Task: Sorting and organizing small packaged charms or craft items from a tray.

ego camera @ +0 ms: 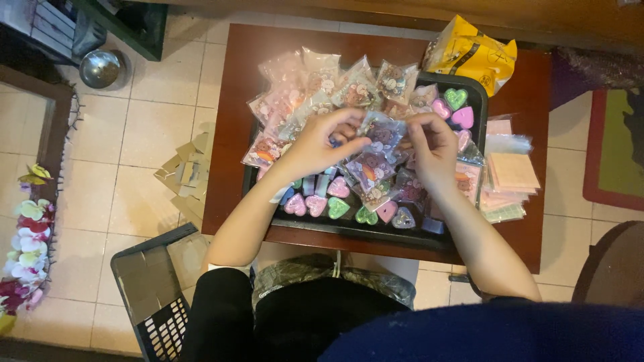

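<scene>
My left hand (316,144) and my right hand (433,144) meet over a black tray (477,100) on a small brown table (235,87). Between their fingertips they pinch a small clear plastic packet (381,131) with tiny coloured trinkets inside. Under the hands the tray is heaped with several similar clear packets (315,84). Along the tray's near side and far right corner lie heart-shaped pieces (339,206) in pink, green and purple.
A yellow bag (469,53) rests at the table's far right corner. A stack of pink paper sheets and clear sleeves (511,173) lies right of the tray. On the floor are folded cardboard pieces (188,171), a dark crate (151,295), artificial flowers (27,248) and a metal bowl (99,68).
</scene>
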